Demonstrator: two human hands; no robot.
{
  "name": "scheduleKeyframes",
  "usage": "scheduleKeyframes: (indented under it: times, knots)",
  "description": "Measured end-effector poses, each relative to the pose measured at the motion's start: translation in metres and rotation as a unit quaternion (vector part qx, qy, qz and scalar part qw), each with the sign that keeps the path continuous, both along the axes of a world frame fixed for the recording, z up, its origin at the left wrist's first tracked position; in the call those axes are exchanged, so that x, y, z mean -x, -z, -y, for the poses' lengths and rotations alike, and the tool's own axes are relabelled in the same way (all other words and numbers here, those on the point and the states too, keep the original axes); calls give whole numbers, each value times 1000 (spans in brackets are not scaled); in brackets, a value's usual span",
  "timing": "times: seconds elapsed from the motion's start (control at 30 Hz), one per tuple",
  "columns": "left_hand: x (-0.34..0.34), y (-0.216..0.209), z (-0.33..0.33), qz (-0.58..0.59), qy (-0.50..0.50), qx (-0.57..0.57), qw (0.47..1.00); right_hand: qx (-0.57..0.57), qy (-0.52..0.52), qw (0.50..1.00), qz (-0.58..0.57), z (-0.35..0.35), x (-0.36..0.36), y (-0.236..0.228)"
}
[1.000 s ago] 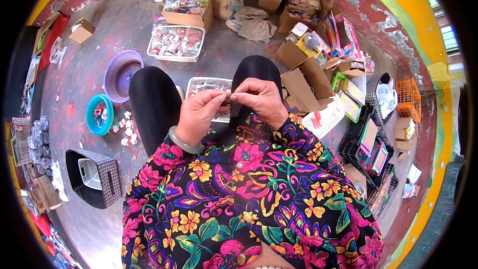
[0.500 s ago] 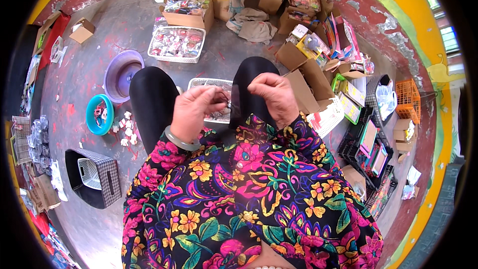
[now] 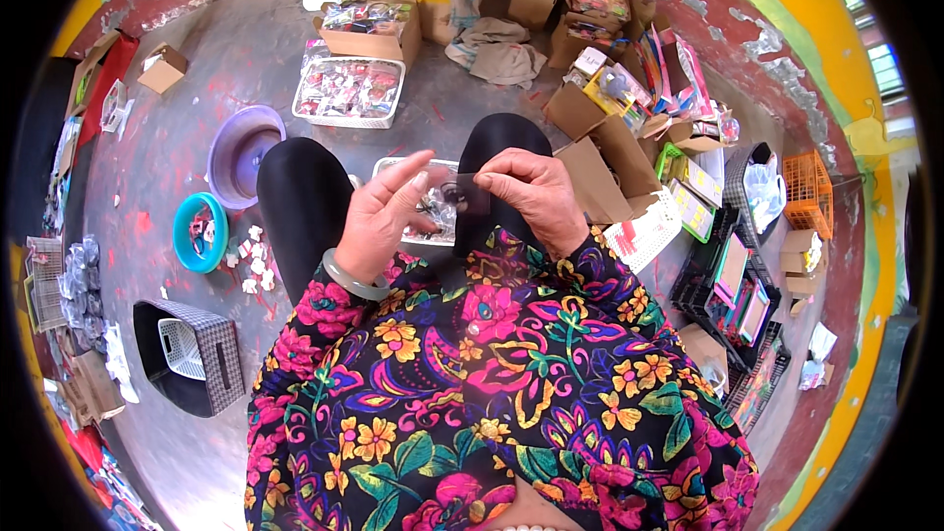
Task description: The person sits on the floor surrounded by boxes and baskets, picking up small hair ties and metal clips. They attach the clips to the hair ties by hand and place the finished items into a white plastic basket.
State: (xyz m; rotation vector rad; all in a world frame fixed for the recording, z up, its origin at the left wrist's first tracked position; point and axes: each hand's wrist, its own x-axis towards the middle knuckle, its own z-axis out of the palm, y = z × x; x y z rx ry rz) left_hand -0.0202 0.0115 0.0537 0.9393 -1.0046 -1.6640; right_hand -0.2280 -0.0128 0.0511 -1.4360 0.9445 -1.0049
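Between my knees my right hand point(image 3: 536, 199) pinches the upper edge of a small clear plastic bag point(image 3: 476, 205) with thumb and fingers. A small dark item point(image 3: 453, 194) shows at the bag's left part, apparently inside it; its kind is too small to make out. My left hand point(image 3: 382, 218) is open beside the bag, fingers spread and pointing toward it, with a pale bangle on the wrist. Below the hands, a white plastic basket point(image 3: 385, 163) on the floor holds small packed pieces and is partly hidden by my left hand and the bag.
At left are a purple basin point(image 3: 218, 162), a turquoise basin point(image 3: 220, 241) with small items, white scraps point(image 3: 258, 265) and a checked box point(image 3: 218, 359). Ahead stands a white basket point(image 3: 385, 118) of filled packets. Cardboard boxes point(image 3: 600, 192) and black crates point(image 3: 703, 310) line the right.
My left hand has opened from its pinch and let go of the small dark item, which now shows in the bag. My right hand has shifted slightly left, still pinching the bag.
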Motion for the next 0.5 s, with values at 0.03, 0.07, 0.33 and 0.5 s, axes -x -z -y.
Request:
scheduleKeyframes:
  times: [0.03, 0.07, 0.33, 0.5]
  knots:
    - [-3, -1, 4, 40, 6, 43, 998, 27, 8, 1000, -12, 0, 0, -1]
    - [-4, -3, 6, 80, 11, 87, 993, 54, 15, 998, -24, 0, -1, -3]
    - [6, -13, 26, 404, 75, 427, 805, 292, 4, 945, -146, -5, -6, -22]
    - [2, -21, 30, 360, 99, 409, 833, 323, 19, 937, -133, -5, -5, -23]
